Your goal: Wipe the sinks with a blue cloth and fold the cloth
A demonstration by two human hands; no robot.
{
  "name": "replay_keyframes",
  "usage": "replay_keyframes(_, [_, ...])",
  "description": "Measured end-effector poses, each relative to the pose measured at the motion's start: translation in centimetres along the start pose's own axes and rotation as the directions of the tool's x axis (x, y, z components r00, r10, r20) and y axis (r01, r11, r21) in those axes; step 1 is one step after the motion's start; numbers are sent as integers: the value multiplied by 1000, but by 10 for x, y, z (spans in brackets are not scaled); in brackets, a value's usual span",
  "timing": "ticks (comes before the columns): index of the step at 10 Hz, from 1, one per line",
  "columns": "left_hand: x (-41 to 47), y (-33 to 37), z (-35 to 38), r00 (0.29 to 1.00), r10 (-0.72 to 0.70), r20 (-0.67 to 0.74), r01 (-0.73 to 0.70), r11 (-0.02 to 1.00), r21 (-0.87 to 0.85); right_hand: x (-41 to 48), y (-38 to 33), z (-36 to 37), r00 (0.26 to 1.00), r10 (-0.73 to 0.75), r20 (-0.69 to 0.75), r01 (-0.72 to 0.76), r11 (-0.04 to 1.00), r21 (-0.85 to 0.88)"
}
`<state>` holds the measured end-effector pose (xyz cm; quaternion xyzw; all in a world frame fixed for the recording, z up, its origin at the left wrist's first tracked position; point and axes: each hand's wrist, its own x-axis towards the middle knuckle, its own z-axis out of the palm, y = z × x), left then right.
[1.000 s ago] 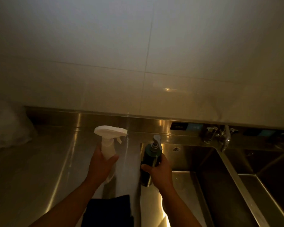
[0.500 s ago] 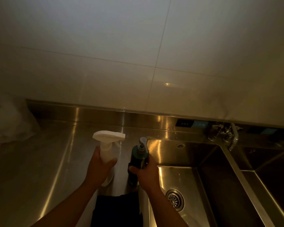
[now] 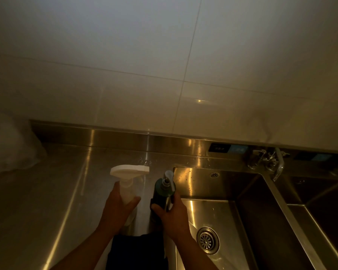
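Dark blue, near black in this dim head view: cloth (image 3: 137, 252) lying flat on the steel surface (image 3: 47, 191) at the bottom edge, between the two forearms and just left of the near sink (image 3: 219, 184). Looks like a folded rectangle, its lower part cut off by the frame; weave too dark to make out. Judged soft, limp and light, likely to droop and bunch once lifted. Best pinched at a free corner or gathered into a palm for wiping, then spread flat and taken by two corners for folding. Touched by neither hand.

Left hand (image 3: 117, 209) wrapped round the neck of a white spray bottle (image 3: 128, 184), trigger head pointing right. Right hand (image 3: 173, 213) gripping a dark green pump bottle (image 3: 163, 190) by its body, thumb across the front. Both bottles upright and side by side beside the sink; standing or lifted, cannot tell.

Drain strainer (image 3: 207, 240) in the near sink's floor, second sink (image 3: 328, 209) past a divider, faucet (image 3: 278, 164) above. Pale crumpled bag (image 3: 8, 145) at far left. Wiping not yet begun, by the look of it.
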<state>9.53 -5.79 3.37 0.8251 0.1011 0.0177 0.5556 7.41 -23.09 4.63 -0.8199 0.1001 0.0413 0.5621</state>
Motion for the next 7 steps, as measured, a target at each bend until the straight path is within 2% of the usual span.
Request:
replay_keyframes(2, [3,-2,0,1000,-3,5,3,1000,24,0,1,3,1000,5,10,-5,1000,15])
replay_keyframes(3, [5,-3,-4,996,-56,71,53,998,36,-2,-1,0,999,19,46,-20,1000,13])
replay_keyframes(4, [-10,-14,-15,976,-217,34,209,965,157,-14,7,-8,993,101,57,-93,988,-127])
replay_keyframes(5, [-37,-41,-23,956,-284,69,241,901,362,-27,27,-20,974,195,111,-154,940,-306])
replay_keyframes(6, [-60,-56,-27,954,-295,49,224,813,537,-41,33,-29,940,295,171,-187,866,-465])
replay_keyframes(7, [-70,-51,-28,961,-271,57,168,733,659,-53,28,-30,946,278,166,-141,816,-561])
